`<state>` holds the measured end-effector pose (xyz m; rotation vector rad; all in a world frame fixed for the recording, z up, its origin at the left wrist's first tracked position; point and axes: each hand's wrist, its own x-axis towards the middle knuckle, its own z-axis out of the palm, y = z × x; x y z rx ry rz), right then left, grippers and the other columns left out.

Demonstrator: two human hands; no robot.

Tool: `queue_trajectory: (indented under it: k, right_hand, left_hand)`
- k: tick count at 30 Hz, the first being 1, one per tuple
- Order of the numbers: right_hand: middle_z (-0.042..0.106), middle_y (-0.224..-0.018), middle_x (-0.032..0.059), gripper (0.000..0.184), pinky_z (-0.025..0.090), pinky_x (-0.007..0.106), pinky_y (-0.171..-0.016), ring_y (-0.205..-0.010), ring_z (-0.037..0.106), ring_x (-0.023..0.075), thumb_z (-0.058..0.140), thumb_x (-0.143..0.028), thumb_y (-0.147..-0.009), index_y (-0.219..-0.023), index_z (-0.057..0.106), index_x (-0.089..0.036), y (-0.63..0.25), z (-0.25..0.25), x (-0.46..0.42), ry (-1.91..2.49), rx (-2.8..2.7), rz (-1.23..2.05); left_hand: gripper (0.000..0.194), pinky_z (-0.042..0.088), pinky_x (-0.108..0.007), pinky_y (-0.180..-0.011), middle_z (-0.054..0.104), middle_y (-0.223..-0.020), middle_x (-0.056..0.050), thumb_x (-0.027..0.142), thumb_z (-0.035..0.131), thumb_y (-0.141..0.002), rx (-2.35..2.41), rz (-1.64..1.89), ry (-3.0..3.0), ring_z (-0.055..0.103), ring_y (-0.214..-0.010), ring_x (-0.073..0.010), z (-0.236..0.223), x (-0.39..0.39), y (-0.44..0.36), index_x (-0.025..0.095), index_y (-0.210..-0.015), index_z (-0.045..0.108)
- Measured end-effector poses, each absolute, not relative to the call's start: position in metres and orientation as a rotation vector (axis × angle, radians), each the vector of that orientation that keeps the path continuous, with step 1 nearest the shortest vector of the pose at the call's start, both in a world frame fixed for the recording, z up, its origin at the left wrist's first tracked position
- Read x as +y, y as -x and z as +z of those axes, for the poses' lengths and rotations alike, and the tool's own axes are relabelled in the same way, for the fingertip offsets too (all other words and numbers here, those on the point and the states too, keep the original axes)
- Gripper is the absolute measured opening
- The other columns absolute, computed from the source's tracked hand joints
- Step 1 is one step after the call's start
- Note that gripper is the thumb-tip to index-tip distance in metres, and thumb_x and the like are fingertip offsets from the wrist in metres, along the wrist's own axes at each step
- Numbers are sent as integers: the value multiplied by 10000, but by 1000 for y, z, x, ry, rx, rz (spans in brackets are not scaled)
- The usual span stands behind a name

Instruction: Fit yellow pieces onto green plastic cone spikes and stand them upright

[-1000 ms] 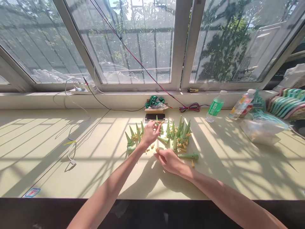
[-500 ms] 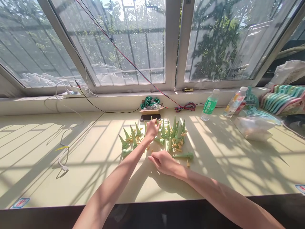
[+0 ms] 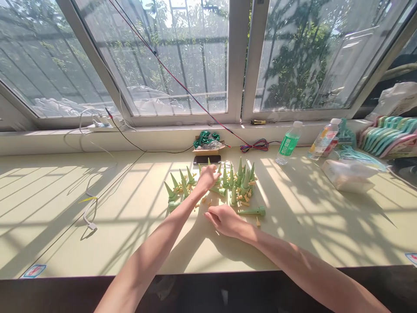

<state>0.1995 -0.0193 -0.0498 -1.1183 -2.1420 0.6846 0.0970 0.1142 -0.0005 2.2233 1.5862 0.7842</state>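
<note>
My left hand (image 3: 207, 178) reaches in among green cone-shaped plastic spikes (image 3: 245, 182), fingers bent and closed at the back of the group. What they pinch is hidden. Nearer the table's front, my right hand (image 3: 223, 220) rests low with its fingers curled in; I cannot make out anything inside. Most spikes stand point up. One green spike (image 3: 252, 211) lies on its side just right of my right hand, and another lying spike (image 3: 218, 191) is between the two hands. Small tan plastic pieces (image 3: 243, 200) are scattered around the spikes.
Behind the spikes lie a black phone (image 3: 206, 160) and a small cardboard box (image 3: 208, 152) with green material. Farther right stand a green-labelled bottle (image 3: 288, 144), another bottle (image 3: 323, 140) and a plastic bag (image 3: 348, 176). A white cable (image 3: 91, 217) trails at left.
The view has shifted slightly. My left hand stays at the back of the spikes and my right hand keeps its curled pose; little else differs.
</note>
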Motion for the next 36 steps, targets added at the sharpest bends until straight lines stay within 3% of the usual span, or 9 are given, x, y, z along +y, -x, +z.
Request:
queue_trajectory:
  k: [3, 10, 17, 24, 29, 36]
  right_hand:
    - [318, -521, -50, 450, 212, 265, -532, -502, 258, 96, 485, -269, -984, -575, 308, -204, -199, -51, -18, 1115, -2153, 689]
    - [365, -528, -44, 433, 219, 262, -516, -492, 286, 93, 487, -276, -985, -589, 326, -207, -199, -55, -17, 1092, -2156, 702]
    - [334, -532, -50, 410, 210, 259, -518, -490, 259, 95, 469, -251, -975, -608, 291, -208, -200, -54, -17, 1075, -2163, 679]
    - [313, -527, -53, 417, 195, 262, -526, -502, 241, 94, 474, -243, -971, -604, 282, -205, -199, -53, -18, 1093, -2166, 683]
    - [281, -538, -61, 431, 182, 258, -531, -525, 213, 92, 495, -243, -967, -601, 272, -197, -200, -48, -19, 1120, -2181, 667]
    - [329, -556, -56, 388, 197, 267, -550, -545, 263, 96, 509, -205, -962, -604, 358, -190, -200, -47, -19, 1166, -2216, 670]
  left_hand:
    - [201, 551, -323, -772, 748, -1031, -165, 112, 684, -850, 1579, 715, -2264, 712, -926, -264, 5, 109, -91, 108, -1049, 710]
    - [143, 517, -299, -713, 734, -887, -154, 53, 642, -830, 1663, 496, -2349, 711, -845, -269, 3, 94, -81, 125, -933, 712]
    - [162, 515, -297, -700, 724, -953, -149, 162, 645, -883, 1699, 406, -2429, 713, -830, -255, 4, 85, -81, 154, -1037, 693]
    - [304, 509, -303, -781, 711, -1031, -140, 245, 494, -985, 1751, 262, -2484, 699, -927, -253, 4, 95, -93, 191, -1238, 652]
    - [316, 516, -352, -797, 728, -964, -143, 228, 522, -958, 1799, 77, -2441, 712, -919, -305, 9, 116, -108, 185, -1238, 661]
    - [326, 513, -338, -760, 715, -1020, -150, 266, 522, -968, 1719, 8, -2504, 696, -933, -304, 10, 103, -101, 173, -1260, 634]
